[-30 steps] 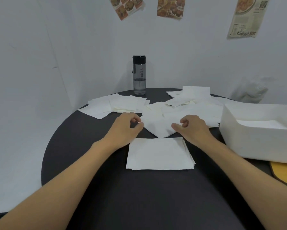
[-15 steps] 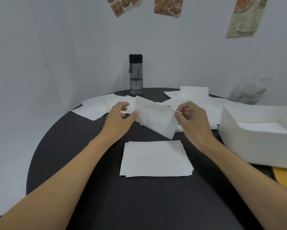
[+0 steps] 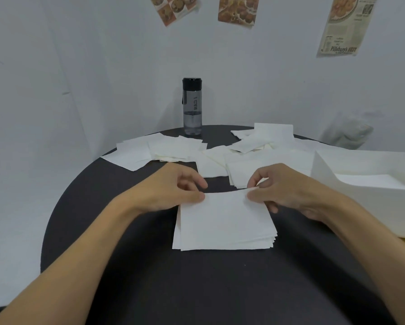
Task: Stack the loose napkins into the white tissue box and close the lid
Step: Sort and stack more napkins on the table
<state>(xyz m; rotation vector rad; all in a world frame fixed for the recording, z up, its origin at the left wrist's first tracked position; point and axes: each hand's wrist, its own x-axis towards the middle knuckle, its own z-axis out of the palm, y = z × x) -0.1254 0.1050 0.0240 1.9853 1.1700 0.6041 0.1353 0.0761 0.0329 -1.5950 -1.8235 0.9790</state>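
Holding one thin white square paper napkin (image 3: pixel 225 219) by its two far corners, a person leans over a round black table (image 3: pixel 196 289). The left hand (image 3: pixel 173 191) pinches the far left corner between its thumb and first finger. The right hand (image 3: pixel 288 191) pinches the far right corner the same way. The other fingers on both hands are curled in.

The napkin lies on top of a neat pile of white paper napkins (image 3: pixel 270 240), close in front of the person. The edges of the pile peek out at the left and at the right.

More loose napkins (image 3: pixel 168 148) are spread about on the far side of the table, some to the left and some to the right, lying over each other. The big white tissue box (image 3: pixel 365 212) stands open at the right edge of the table, near the right hand. Some white napkins (image 3: pixel 370 181) lie flat inside it.

A tall see-through water bottle with a black cap (image 3: pixel 192 106) stands upright at the back of the table. Paper food pictures (image 3: pixel 238 9) are stuck on the white wall above.
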